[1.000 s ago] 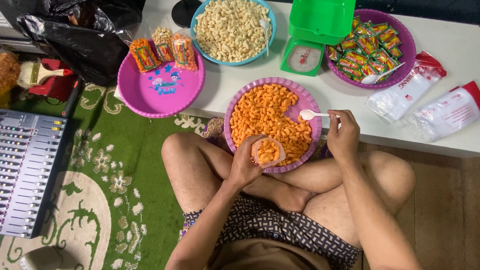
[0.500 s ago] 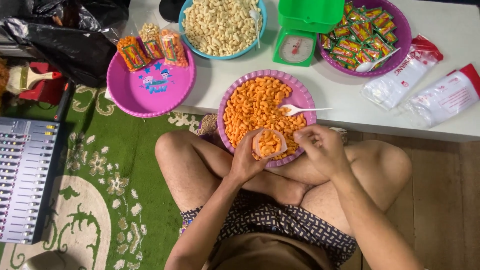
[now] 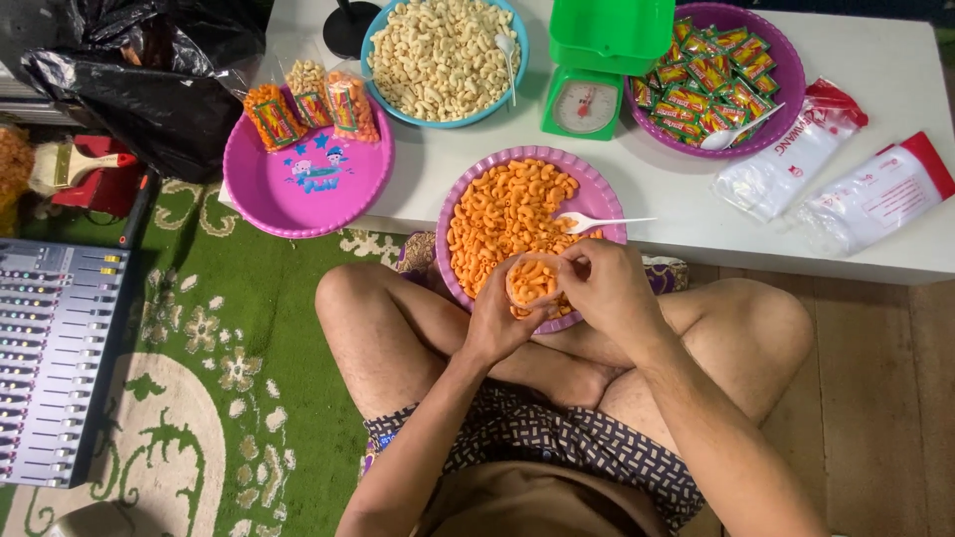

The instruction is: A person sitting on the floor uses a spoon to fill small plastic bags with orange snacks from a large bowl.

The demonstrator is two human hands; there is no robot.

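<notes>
Hiding behind the fingers, most of the small clear bag (image 3: 531, 279) of orange snacks is hard to make out; only its open top and the orange pieces inside are showing. Both hands are meeting on it above the near rim of the purple basin (image 3: 608, 195), which is full of the same orange curls and is sitting half on the white table (image 3: 676, 214), half over the person's crossed legs. The left hand (image 3: 494, 318) is cupping the bag from below and the side, wrist bent upward, fingers wrapping round it. The right hand (image 3: 609, 288) is coming in from the right, thumb and fingertips pinching at the bag's mouth, probably gathering the plastic, though the grip itself is being covered by the knuckles. A white spoon (image 3: 597, 221) is lying in the basin, handle pointing right, touched by neither hand. Farther back, the blue bowl (image 3: 375, 60) of pale curls and the green scale (image 3: 589, 99) are being cut off by the top edge.
</notes>
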